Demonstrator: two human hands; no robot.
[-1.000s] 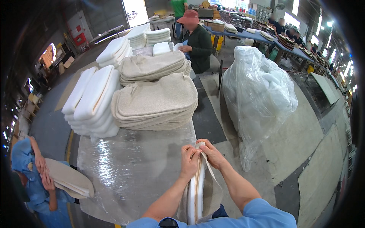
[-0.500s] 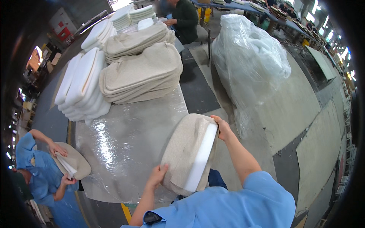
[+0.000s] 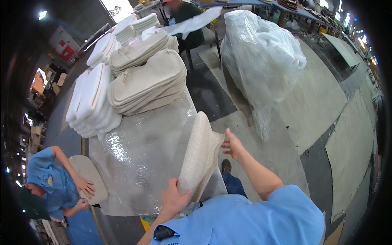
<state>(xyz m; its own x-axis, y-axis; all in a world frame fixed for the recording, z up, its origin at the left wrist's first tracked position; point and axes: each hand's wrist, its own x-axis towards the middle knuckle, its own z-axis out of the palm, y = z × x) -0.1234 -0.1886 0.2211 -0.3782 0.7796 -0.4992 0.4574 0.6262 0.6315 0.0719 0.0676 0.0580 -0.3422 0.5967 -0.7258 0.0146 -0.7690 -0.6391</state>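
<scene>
A beige fabric cushion cover point(image 3: 194, 153) stands tilted on its edge over the right side of the plastic-covered table point(image 3: 141, 159). My left hand point(image 3: 176, 197) grips its near lower end, with the thumb on the side toward me. Along its right side a flap of the fabric hangs loose. My right hand point(image 3: 233, 146) is just beside that flap with its fingers apart, holding nothing. The white foam inside the cover is hidden from this angle.
Beige covers point(image 3: 147, 83) are stacked at the table's far end, with white foam pads point(image 3: 92, 92) left of them. A big clear plastic bag point(image 3: 263, 61) stands at the far right. A co-worker at the left presses on another beige cushion point(image 3: 90, 175). Another person sits beyond the stacks.
The cushion cover has turned upright onto its edge, and its white foam strip is out of sight. My right hand has let go of it. The co-worker's cushion now lies flat.
</scene>
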